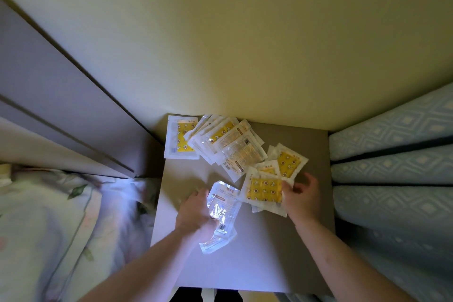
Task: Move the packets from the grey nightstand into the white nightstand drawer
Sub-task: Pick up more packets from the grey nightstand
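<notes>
Left hand [196, 213] grips a clear packet [220, 216], plain side up, long axis running near-to-far, over the nightstand's [269, 265] near-left middle. Right hand [302, 200] pinches a yellow packet [264, 190] by its right edge, long axis left-to-right, atop others. A fanned pile [225, 142] lies along the far edge; one single packet [181, 137] sits at the far-left corner, upright. The near half is bare. Bedding [49, 216] flanks left, a quilted surface [392, 167] right.
</notes>
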A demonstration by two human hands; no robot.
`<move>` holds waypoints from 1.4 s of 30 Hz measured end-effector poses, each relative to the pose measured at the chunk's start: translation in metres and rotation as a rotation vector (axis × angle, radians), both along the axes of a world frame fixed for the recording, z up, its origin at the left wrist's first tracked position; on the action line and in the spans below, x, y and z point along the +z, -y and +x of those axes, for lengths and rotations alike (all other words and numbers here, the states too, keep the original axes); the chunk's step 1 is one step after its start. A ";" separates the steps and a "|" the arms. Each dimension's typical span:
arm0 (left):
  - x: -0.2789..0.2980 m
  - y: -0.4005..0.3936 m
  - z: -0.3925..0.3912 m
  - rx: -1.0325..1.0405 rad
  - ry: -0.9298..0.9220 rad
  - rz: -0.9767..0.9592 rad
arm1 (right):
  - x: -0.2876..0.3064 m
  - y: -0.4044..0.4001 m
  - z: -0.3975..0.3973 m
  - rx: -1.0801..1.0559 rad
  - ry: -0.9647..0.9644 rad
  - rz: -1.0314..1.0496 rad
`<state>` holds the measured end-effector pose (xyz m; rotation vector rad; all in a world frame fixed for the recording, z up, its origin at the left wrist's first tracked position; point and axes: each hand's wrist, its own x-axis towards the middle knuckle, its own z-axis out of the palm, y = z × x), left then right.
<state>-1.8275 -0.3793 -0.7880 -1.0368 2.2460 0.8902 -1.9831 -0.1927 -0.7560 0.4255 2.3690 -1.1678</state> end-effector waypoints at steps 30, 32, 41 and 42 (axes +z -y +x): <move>0.092 0.000 0.125 0.366 -0.030 0.133 | -0.002 -0.059 0.129 0.366 0.140 0.324; 0.083 -0.002 0.132 0.417 -0.057 0.113 | -0.012 -0.057 0.130 0.337 0.117 0.346; 0.138 -0.033 0.171 0.620 -0.252 0.066 | 0.038 -0.070 0.143 0.360 -0.002 0.173; 0.154 -0.039 0.180 0.642 -0.266 0.063 | 0.054 -0.072 0.146 0.380 -0.021 0.144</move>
